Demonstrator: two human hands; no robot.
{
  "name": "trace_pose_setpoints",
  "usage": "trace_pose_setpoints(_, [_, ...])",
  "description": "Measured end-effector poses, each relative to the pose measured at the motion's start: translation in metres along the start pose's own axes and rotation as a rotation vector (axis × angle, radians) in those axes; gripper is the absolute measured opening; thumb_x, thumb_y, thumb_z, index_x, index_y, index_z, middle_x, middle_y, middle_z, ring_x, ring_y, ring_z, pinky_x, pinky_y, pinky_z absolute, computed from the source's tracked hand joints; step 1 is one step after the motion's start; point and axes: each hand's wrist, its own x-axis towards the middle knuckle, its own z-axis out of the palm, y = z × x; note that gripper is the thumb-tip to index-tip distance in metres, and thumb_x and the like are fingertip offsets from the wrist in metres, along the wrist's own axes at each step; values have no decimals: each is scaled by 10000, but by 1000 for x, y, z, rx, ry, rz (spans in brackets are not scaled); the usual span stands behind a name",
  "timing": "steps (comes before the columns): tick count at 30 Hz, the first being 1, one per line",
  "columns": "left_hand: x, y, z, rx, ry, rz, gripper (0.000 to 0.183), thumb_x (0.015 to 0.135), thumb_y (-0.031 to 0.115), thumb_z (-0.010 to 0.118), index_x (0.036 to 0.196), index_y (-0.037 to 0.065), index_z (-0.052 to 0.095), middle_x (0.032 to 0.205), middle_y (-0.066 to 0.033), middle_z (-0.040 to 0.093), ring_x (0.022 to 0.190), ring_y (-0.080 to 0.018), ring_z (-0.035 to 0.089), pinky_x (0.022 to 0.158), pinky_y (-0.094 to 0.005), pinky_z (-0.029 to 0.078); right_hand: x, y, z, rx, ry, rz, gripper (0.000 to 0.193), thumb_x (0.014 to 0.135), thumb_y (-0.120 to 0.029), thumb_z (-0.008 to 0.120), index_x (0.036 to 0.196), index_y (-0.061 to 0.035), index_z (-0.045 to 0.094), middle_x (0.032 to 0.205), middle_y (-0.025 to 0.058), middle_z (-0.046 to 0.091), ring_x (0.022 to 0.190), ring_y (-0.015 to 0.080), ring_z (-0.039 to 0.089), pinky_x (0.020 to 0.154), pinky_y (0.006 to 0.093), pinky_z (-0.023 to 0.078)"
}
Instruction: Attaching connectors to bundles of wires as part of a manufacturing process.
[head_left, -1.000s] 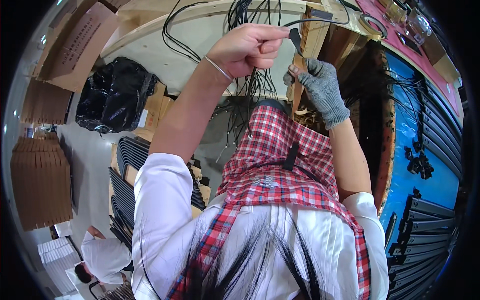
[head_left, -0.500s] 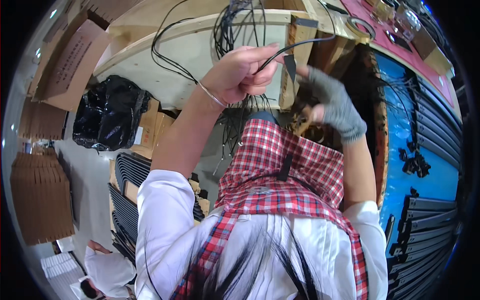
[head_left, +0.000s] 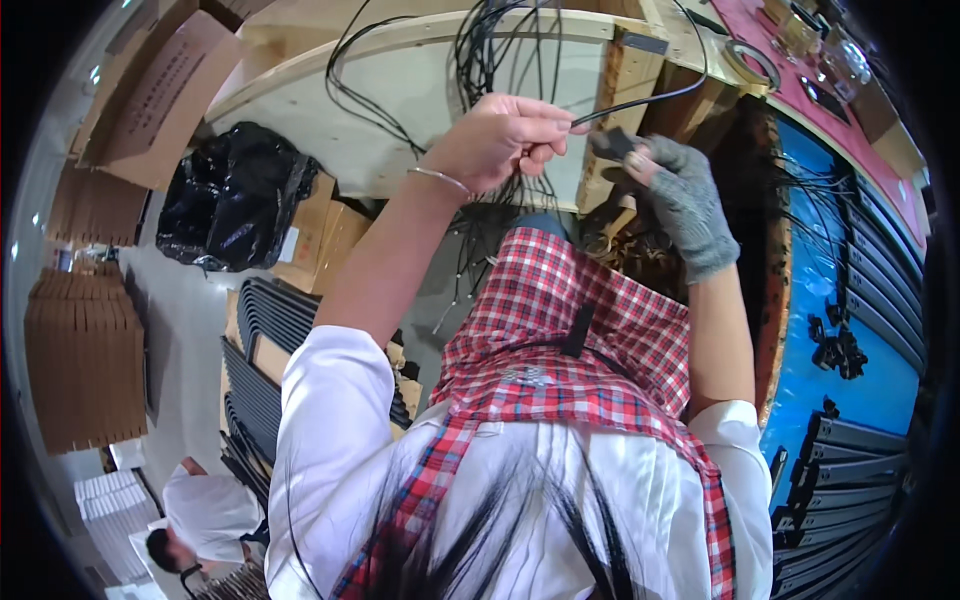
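Note:
My left hand (head_left: 505,145), bare with a bracelet at the wrist, pinches a thin black cable (head_left: 655,97) between thumb and forefinger. From those fingertips the cable bows up and to the right. Close by on the right, my right hand (head_left: 685,200) wears a grey fingerless glove. Its thumb and fingers close on a small flat black strip (head_left: 614,146), slightly blurred, whose kind I cannot make out. A small gap separates the strip from the left fingertips. Behind the left hand hangs a bundle of black cables (head_left: 480,55), draped over a wooden frame (head_left: 560,25).
To the right, a blue work surface (head_left: 810,270) bears rows of dark bars (head_left: 860,450) and small black parts (head_left: 838,350). A tape roll (head_left: 752,62) lies at the upper right. Leftward are a black plastic bag (head_left: 235,195), cardboard boxes (head_left: 165,90) and a person (head_left: 210,515) in white.
The black strip, hanging between my hands before, is now in my right hand's fingers, drawn slightly away from the left. The left hand keeps its pinch on the cable. The view has shifted a little.

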Motion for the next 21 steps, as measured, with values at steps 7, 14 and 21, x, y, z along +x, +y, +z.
trace_pose_setpoints(7, [0, -13, 10, -166, -115, -87, 176, 825, 82, 497, 907, -66, 546, 653, -54, 522, 474, -49, 410, 395, -174, 279, 11, -5, 11, -31, 56, -64, 183, 767, -165, 633, 820, 10, 621, 712, 45, 609, 571, 65, 515, 540, 189, 414])
trace_pose_setpoints(14, [0, -16, 4, -164, -139, -32, 165, 836, 77, 480, 899, -62, 543, 592, -25, 483, 427, -47, 364, 369, -184, 250, 15, -9, 13, 95, 105, -115, 190, 768, -155, 627, 832, 24, 623, 732, 61, 611, 629, 73, 526, 600, 192, 425])
trace_pose_setpoints(21, [0, -13, 13, -262, -83, -105, 209, 842, 78, 463, 970, -72, 534, 587, -15, 470, 431, -53, 357, 381, -187, 256, -9, -15, 16, -106, 22, 135, 197, 779, -163, 613, 833, 26, 629, 666, 22, 593, 550, 47, 483, 498, 177, 368])
